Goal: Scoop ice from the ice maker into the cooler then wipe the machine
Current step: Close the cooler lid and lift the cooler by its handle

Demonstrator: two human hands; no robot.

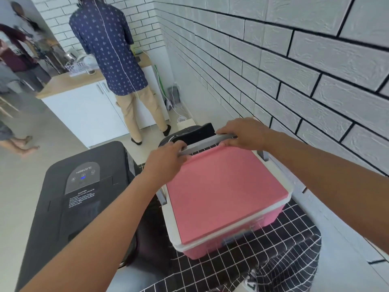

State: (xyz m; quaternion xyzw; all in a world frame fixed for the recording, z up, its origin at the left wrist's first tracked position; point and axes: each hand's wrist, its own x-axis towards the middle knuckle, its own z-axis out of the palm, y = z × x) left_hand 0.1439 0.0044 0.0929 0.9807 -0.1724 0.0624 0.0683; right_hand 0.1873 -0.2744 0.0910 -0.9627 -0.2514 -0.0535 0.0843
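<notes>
A pink cooler (227, 199) with a white rim and a closed pink lid sits on a black-and-white checked cloth (273, 256). Its grey handle (207, 143) is swung over the far edge. My left hand (166, 159) grips the handle's left part. My right hand (244, 133) grips its right part. To the left stands the black ice maker (84, 197), lid closed, a blue light on its control panel. No ice or scoop is in view.
A white brick wall (294, 70) runs close along the right. A black object (189, 133) lies just beyond the cooler. A person in a blue patterned shirt (109, 45) stands at a white counter (84, 110) ahead; other people are at far left.
</notes>
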